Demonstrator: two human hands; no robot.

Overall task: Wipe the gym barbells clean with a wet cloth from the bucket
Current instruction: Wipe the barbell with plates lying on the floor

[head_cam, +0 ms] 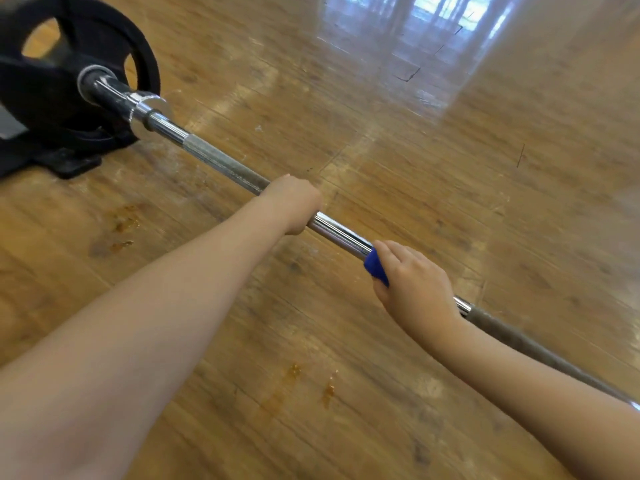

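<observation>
Bright daylight, window glare on glossy floor (433, 64), motion blur, wide-angle edge distortion

We see the barbell (221, 164) lying as a long diagonal from upper left to lower right, above the wooden floor. Its shaft is shiny chrome with dull knurled parts, and a black weight plate (52, 64) sits on its left end. A blue cloth (375, 266) is wrapped around the smooth middle part.

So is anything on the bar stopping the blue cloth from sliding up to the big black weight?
Yes. The left hand grips the bar between the cloth, held by the right hand, and the weight.
</observation>
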